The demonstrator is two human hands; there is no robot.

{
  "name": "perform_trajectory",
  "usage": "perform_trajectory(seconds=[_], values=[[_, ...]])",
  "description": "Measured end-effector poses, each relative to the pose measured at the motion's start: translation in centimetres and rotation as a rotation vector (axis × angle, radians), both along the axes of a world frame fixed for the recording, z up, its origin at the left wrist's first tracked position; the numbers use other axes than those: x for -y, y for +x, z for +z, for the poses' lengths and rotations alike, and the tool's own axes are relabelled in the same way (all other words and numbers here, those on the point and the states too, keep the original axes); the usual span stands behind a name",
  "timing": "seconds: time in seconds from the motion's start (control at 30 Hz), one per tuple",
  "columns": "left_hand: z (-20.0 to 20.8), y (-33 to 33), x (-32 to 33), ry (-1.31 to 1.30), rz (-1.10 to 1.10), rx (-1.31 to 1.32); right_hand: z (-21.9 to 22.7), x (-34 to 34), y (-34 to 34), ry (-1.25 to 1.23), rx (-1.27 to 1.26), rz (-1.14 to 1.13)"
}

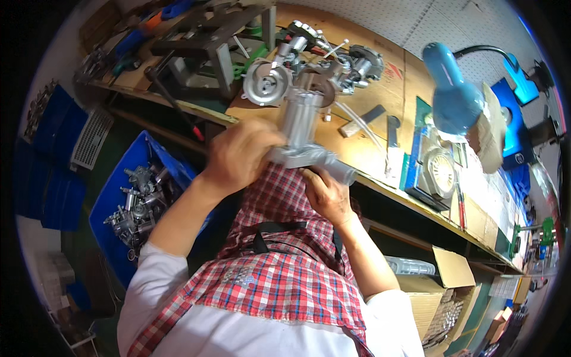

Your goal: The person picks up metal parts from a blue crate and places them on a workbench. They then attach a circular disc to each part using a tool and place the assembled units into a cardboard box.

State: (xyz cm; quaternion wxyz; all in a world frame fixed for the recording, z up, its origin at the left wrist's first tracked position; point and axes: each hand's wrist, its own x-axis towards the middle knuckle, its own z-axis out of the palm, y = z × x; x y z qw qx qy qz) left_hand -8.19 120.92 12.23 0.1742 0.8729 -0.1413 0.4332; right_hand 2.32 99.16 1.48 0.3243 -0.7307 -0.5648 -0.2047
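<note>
In front of my body, at the workbench's near edge, is a silver cast-metal housing (301,122). Its ribbed cylinder points away from me, and a short tube sticks out at its lower right. My right hand (328,195) is closed around the lower side of the housing by that tube. Motion smears my left hand (244,152), which is raised at the housing's left side; I cannot make out whether its fingers touch or hold anything. A round silver metal part (267,83) with a central hub lies beyond the housing, beside several other metal assemblies (360,65).
A blue bin (104,205) full of metal assemblies stands at lower left. On the wooden bench (380,107) are a dark steel frame (223,65), a blue lamp (455,98) and a boxed round dial (441,169). A cardboard box (419,297) of metal parts sits at lower right.
</note>
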Motion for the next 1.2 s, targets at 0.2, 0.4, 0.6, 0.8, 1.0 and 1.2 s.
perform_trajectory(seconds=[0.2, 0.4, 0.6, 0.8, 1.0, 1.2], values=[[-1.0, 15.5, 5.8, 0.174, -0.127, -0.113, 1.7, 3.2, -0.8, 0.028, -0.025, -0.093], [-3.7, 26.5, 7.2, 0.332, 0.085, -0.074, 0.6, 4.5, -0.5, 0.033, -0.077, -0.124], [-3.6, 27.7, 8.5, 0.205, 0.157, -0.029, 0.6, 1.6, -0.5, -0.013, -0.127, -0.025], [-4.0, 8.8, 1.8, 0.028, -0.076, -0.04, -1.3, 0.6, -0.9, -0.035, -0.148, 0.005], [-10.9, -16.9, -15.2, -0.373, 1.006, -0.098, -2.6, 0.8, -4.0, -0.182, -0.264, 0.071], [-21.1, -36.3, -17.9, -0.61, 1.28, -1.067, -6.7, -1.0, -4.9, -0.3, -0.452, 0.299]])
